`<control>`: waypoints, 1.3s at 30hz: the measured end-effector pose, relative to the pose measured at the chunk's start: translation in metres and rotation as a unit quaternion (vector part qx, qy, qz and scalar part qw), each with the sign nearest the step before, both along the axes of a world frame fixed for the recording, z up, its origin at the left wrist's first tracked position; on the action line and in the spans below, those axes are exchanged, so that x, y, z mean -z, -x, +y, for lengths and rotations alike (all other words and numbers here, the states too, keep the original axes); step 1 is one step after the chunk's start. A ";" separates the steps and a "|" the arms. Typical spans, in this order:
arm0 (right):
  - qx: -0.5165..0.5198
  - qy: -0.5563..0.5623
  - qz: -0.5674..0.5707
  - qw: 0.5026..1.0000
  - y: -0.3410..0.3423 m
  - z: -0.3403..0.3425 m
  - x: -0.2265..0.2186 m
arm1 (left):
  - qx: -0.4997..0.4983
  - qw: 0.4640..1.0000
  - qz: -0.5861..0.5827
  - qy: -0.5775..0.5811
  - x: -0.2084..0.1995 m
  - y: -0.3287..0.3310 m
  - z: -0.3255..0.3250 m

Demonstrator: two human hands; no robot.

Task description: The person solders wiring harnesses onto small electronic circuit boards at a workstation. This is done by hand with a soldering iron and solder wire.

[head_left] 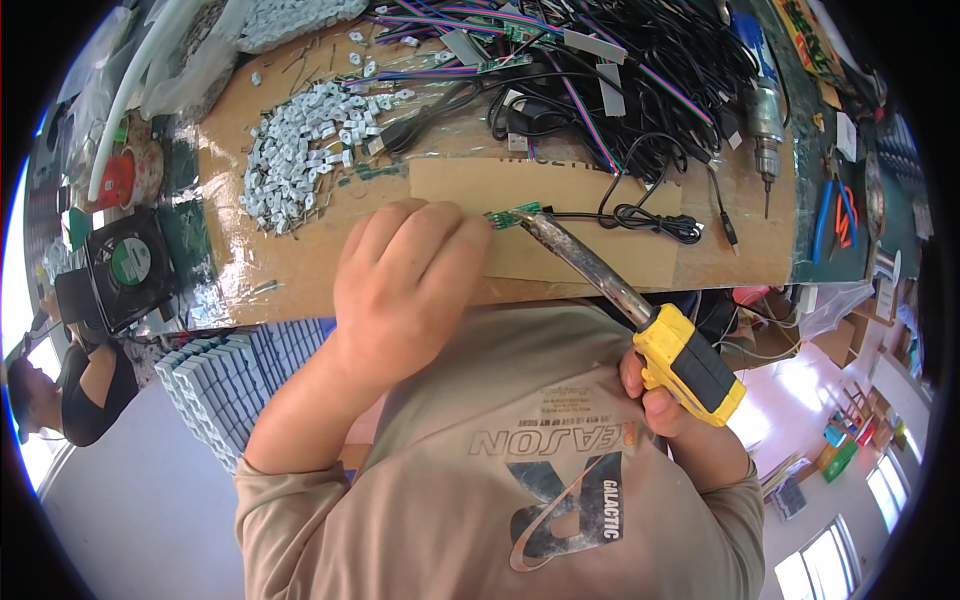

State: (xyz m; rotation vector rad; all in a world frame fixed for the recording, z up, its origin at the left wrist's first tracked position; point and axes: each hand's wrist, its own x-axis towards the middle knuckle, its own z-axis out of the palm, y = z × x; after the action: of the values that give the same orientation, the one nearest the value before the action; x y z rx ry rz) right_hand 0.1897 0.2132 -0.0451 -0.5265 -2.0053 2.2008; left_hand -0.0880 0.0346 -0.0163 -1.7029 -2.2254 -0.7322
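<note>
My left hand (405,280) is closed, its fingertips pinching the left end of a small green circuit board (515,215). The fingers hide part of that board. A black cable (580,215) runs right from it to a coiled bundle with a plug. In my right hand (655,400) is a soldering gun (690,365) with a yellow and black handle. Its long, stained metal barrel slants up to the left, and the tip meets the board's right end, or lies just over it. Beneath the board is a flat cardboard sheet (600,262).
Small white parts (305,150) lie heaped at the left. Tangled black cables and coloured ribbon wires (640,90) fill the back. An electric drill (766,125) and pliers (825,215) lie right; a black fan (130,262) stands left. Another person (75,390) sits at far left.
</note>
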 end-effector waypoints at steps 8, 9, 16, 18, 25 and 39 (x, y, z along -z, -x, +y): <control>0.016 -0.038 0.048 0.998 0.000 -0.002 0.001 | 0.008 0.999 -0.032 0.015 -0.011 -0.004 -0.001; -0.003 -0.054 0.057 0.997 0.001 -0.001 0.001 | 0.006 0.999 -0.034 0.016 -0.011 -0.005 -0.001; -0.009 -0.065 0.047 0.997 0.008 -0.002 -0.002 | 0.008 0.999 -0.033 0.018 -0.009 -0.003 -0.002; 0.001 -0.067 0.045 0.997 0.008 -0.003 -0.002 | 0.013 0.999 -0.028 0.019 -0.008 -0.003 -0.002; -0.001 -0.086 0.039 0.996 0.010 -0.003 -0.004 | 0.018 0.999 -0.023 0.020 -0.008 -0.002 -0.003; 0.012 -0.069 0.007 0.997 0.003 -0.007 0.000 | 0.022 0.999 -0.017 0.022 -0.007 -0.001 -0.003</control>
State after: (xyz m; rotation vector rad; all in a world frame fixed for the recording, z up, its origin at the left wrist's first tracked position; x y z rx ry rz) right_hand 0.1871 0.2064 -0.0454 -0.5127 -2.1135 2.0271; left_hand -0.0865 0.0317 -0.0097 -1.7777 -2.2486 -0.7331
